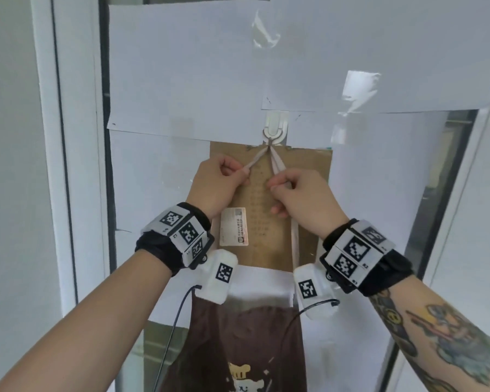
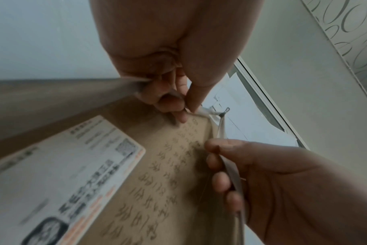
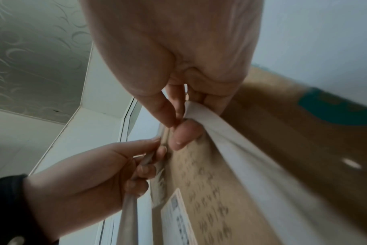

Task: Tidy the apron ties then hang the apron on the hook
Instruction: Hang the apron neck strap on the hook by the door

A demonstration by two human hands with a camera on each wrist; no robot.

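Note:
A beige apron strap [image 1: 275, 163] loops over the wire of a white stick-on hook [image 1: 272, 131] on the papered glass door. My left hand [image 1: 242, 172] pinches the left strand just below the hook. The right strand is pinched by my right hand [image 1: 277, 186], and it runs on down to the brown apron [image 1: 246, 349] that hangs below my wrists. In the left wrist view my left hand [image 2: 186, 111] pinches the strap [image 2: 107, 92] near the hook [image 2: 224, 113]. In the right wrist view my right hand [image 3: 176, 127] grips the strap [image 3: 230, 145].
A brown cardboard sheet [image 1: 309, 193] with a white printed label [image 1: 234, 227] is stuck to the door behind my hands. White paper sheets [image 1: 181, 66] cover the glass. A white door frame [image 1: 77, 165] stands to the left, and cables hang from both wrist cameras.

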